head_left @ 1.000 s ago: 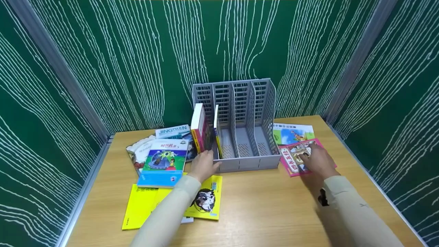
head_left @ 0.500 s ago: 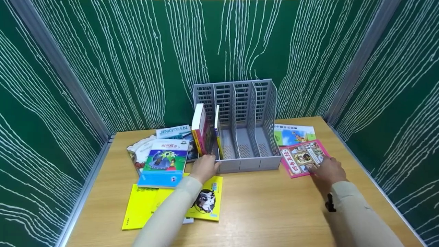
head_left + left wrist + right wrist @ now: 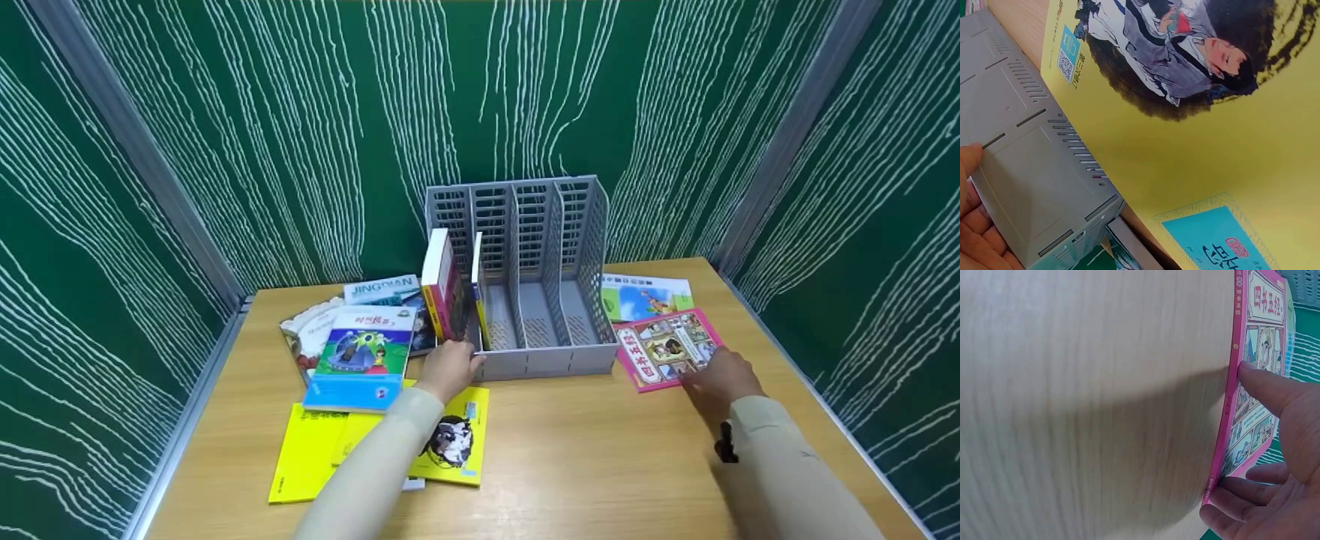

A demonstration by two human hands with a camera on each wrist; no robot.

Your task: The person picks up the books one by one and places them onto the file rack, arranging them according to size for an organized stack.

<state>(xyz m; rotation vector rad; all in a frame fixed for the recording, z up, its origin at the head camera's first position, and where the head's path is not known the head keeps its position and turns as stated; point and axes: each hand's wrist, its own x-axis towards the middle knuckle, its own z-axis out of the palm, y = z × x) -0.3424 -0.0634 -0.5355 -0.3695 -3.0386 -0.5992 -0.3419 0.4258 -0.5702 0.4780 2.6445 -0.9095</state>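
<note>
Since the earliest frame, the right hand (image 3: 726, 376) has slid from the middle of the pink book (image 3: 666, 346) to its near corner, the one farther from the rack (image 3: 547, 362); the left hand (image 3: 448, 369) has stayed at the rack.

The right hand holds that corner, with its thumb at the spine edge and its fingers at the end; how far they reach underneath cannot be told. The left hand grips the rack's front rim near its left corner, thumb outside and fingers beyond the rim.

The pink book lies just beside the rack's right side. Its long axis runs sideways, slightly slanted, title end toward the rack and spine toward the person. The right hand is clearly the nearer; the left is across the rack's front. From the right hand, the book stretches left and a little away, so the rack's bays lie beyond its title end.

Farther out, a thick book (image 3: 436, 262) stands in the rack's leftmost bay and a thin book (image 3: 478, 289) by the first divider. A picture book (image 3: 646, 298) lies behind the pink one. Left of the rack, a blue book (image 3: 366, 364) tops a pile on the bench (image 3: 570, 457).
</note>
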